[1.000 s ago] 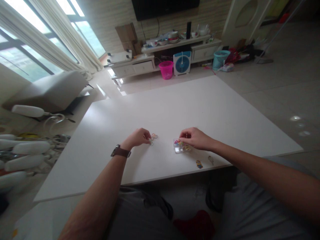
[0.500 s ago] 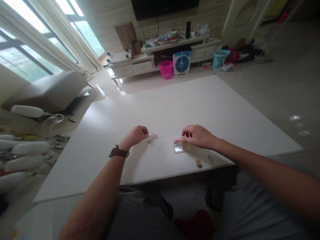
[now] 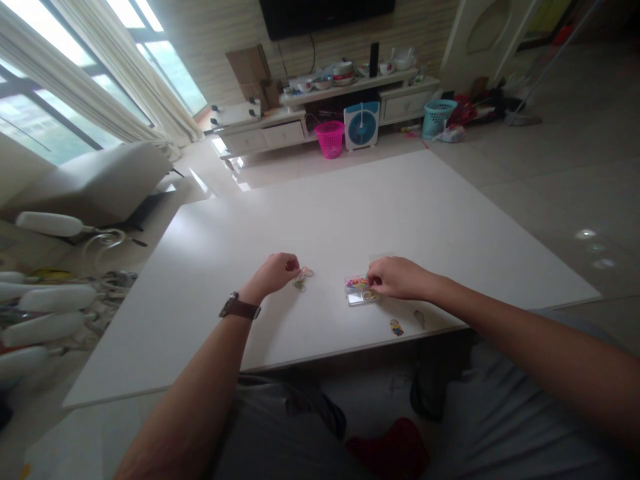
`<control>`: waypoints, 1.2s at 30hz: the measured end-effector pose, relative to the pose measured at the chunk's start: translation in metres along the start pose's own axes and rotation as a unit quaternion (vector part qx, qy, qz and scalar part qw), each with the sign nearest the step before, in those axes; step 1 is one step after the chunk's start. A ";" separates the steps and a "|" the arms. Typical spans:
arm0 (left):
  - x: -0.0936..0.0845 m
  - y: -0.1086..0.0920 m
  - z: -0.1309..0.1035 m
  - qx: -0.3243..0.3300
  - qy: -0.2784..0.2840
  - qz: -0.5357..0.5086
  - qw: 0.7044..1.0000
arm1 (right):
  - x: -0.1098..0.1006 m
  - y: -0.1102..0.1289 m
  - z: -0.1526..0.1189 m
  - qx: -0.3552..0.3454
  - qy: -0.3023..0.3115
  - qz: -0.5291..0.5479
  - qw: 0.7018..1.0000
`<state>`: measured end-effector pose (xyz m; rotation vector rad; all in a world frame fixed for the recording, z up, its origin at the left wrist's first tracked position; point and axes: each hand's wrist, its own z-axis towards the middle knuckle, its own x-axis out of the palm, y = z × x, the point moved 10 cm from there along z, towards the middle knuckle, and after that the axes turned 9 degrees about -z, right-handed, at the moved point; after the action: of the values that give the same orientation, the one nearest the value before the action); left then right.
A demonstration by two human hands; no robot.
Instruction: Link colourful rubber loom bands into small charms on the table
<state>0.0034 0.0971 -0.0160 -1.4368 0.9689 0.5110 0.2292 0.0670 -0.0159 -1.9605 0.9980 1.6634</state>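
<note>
On the white table, my left hand [image 3: 281,271] is closed beside a small pile of coloured rings [image 3: 301,283]; what its fingertips pinch is too small to make out. My right hand [image 3: 393,277] has its fingers pressed together at the right side of a small clear compartment box [image 3: 356,299]. Colourful small pieces [image 3: 357,283] fill the box's upper part, and yellowish rings lie in its lower right compartment, partly behind my fingers. Nearer the table's front edge lie a yellow and blue cartoon figure [image 3: 397,327] and a small greyish item [image 3: 419,319].
The white table [image 3: 320,213] spreads around both hands, its front edge just before my legs. Beyond it stand a pink basket [image 3: 330,140], a blue and white fan [image 3: 362,125] and a turquoise basket [image 3: 438,119]. White lamp-like shapes [image 3: 59,297] are at the left.
My right hand has shifted slightly down and right over the box, its fingers now closer together. The left hand has moved a little nearer the rings.
</note>
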 end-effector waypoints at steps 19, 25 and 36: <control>0.008 -0.031 -0.004 0.036 0.012 -0.003 0.999 | 0.007 0.003 -0.004 -0.001 0.045 0.003 0.999; 0.011 -0.031 -0.003 0.033 0.017 -0.001 0.999 | 0.011 0.004 -0.005 0.002 0.057 -0.006 0.998; 0.015 -0.032 -0.003 0.048 0.024 -0.007 0.999 | 0.018 0.008 -0.004 0.001 0.071 -0.011 0.997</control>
<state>0.0366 0.0867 -0.0087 -1.3731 1.0075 0.4167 0.2273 0.0539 -0.0312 -2.1046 1.0239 1.5305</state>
